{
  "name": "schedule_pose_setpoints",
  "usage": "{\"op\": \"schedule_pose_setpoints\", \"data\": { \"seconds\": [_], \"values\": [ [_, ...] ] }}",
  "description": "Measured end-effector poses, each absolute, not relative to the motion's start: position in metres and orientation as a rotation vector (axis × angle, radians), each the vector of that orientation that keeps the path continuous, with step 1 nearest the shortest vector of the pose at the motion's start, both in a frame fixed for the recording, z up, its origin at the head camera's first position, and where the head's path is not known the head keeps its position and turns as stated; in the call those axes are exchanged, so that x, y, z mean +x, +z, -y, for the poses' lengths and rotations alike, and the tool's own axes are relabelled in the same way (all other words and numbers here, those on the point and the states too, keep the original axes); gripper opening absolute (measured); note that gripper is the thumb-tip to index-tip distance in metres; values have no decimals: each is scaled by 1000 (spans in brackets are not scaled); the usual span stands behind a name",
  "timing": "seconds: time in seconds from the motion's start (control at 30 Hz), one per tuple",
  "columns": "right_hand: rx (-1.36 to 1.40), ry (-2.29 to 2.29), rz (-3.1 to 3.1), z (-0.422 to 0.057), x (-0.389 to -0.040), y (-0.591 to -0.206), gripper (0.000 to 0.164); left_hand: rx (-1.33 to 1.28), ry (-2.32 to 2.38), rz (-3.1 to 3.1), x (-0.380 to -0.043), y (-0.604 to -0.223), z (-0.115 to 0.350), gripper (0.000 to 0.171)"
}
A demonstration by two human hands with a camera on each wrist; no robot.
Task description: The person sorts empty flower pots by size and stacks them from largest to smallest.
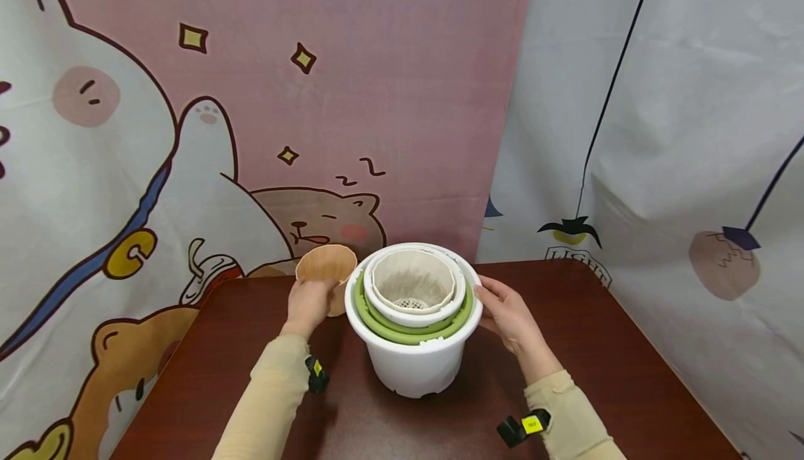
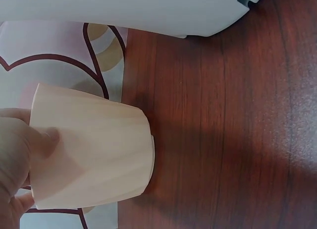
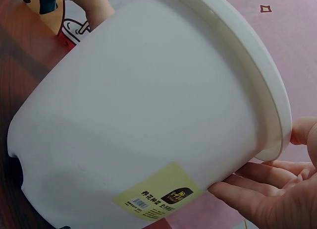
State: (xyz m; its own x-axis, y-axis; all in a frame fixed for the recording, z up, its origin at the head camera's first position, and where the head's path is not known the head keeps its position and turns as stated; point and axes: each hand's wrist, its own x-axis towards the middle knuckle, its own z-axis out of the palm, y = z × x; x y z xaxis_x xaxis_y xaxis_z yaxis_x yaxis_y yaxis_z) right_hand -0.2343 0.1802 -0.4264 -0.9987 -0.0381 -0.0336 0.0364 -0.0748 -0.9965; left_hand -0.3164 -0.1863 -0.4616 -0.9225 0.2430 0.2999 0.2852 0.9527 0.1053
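Observation:
My left hand (image 1: 308,306) grips a small peach-coloured flower pot (image 1: 326,263) at its rim, left of the stack. In the left wrist view the thumb lies against the side of this pot (image 2: 99,149), with its narrower base over the table. A large white flower pot (image 1: 411,366) stands upright, holding a green pot (image 1: 402,338), a smaller white pot (image 1: 461,291) and a cream pot (image 1: 411,275) with a perforated bottom. My right hand (image 1: 507,313) holds the large pot's rim, thumb on the rim and fingers beneath it, as the right wrist view shows (image 3: 277,189).
Everything is on a dark reddish-brown table (image 1: 389,432). A cartoon-printed curtain (image 1: 402,97) hangs behind the table's far edge. The large pot carries a yellow-green label (image 3: 158,197) and has notches along its base.

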Motion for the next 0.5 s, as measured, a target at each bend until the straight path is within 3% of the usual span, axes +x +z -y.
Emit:
{"op": "schedule_pose_setpoints", "data": {
  "seconds": [0.3, 0.5],
  "values": [
    [9, -2259, -2104, -181, -234, -425, 48, -359, -269, 2822, -311, -463, 189, 31],
    [15, -2256, -2111, -182, -234, -426, 48, -387, -236, 2785, -308, -464, 191, 22]
  ]
}}
